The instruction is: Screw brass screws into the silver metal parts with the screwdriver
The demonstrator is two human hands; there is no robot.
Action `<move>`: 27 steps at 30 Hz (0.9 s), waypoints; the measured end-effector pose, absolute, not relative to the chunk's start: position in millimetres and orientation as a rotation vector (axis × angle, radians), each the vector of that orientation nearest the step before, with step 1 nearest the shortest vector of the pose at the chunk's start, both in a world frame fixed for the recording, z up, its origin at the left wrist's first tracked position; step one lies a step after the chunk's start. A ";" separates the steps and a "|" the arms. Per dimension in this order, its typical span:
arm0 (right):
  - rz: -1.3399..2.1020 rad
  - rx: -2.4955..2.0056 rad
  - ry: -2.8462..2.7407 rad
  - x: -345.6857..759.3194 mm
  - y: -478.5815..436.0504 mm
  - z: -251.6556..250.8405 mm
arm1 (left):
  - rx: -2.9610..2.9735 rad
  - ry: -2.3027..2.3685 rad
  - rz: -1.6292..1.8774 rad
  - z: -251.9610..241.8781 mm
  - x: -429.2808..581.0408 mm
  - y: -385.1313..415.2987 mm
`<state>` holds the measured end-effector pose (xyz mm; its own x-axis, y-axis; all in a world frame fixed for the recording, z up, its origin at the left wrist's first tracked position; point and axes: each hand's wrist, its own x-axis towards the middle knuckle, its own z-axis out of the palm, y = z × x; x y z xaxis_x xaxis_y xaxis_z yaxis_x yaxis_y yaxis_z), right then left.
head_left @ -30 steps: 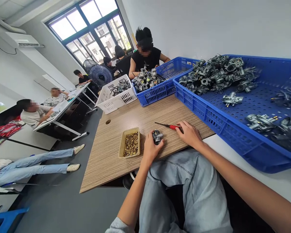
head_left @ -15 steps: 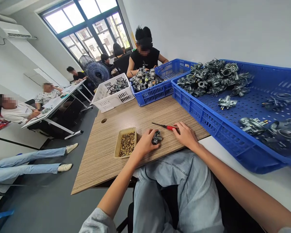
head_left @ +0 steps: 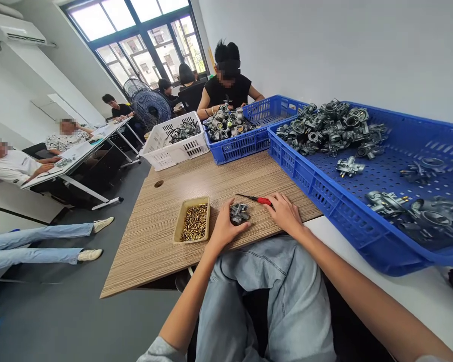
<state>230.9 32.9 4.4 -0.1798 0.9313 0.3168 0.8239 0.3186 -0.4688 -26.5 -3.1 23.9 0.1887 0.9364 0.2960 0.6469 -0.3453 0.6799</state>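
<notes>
A small grey metal carburetor [head_left: 239, 213] rests on the wood-grain table near its front edge. My left hand [head_left: 225, 225] is beside it, thumb and fingers spread around its left and near sides; its fingertips are partly hidden. To the right, my right hand [head_left: 283, 213] has its fingers on the red handle of a screwdriver [head_left: 264, 200], whose dark shaft points left, low over the tabletop. Just left of my left hand stands a cream tray [head_left: 176, 226] full of small brass parts [head_left: 195, 222].
Beyond the table [head_left: 143, 246] are a white basket [head_left: 166, 160] and a blue basket [head_left: 230, 153] of metal parts. A large blue crate [head_left: 324, 201] of carburetors borders the right side. A co-worker [head_left: 226, 90] sits opposite; other people sit at left tables near a fan [head_left: 152, 108].
My left hand has spread from around the carburetor, which now shows more fully. My right hand keeps its place at the screwdriver handle. The whole view has shifted slightly.
</notes>
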 end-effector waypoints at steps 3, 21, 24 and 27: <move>0.249 -1.557 -2.015 232.0 34.8 5.8 | 1.970 1.530 1.078 10.8 -21.2 -4.7; 0.198 -1.407 -1.940 270.7 -2.5 140.5 | 1.899 1.489 1.248 -9.1 -24.9 1.3; 0.192 -1.421 -1.913 262.6 -23.0 143.6 | 1.879 1.483 1.271 -10.8 -25.2 1.8; 0.251 -1.415 -1.904 256.3 -35.6 137.5 | 1.876 1.465 1.281 -12.6 -25.2 2.6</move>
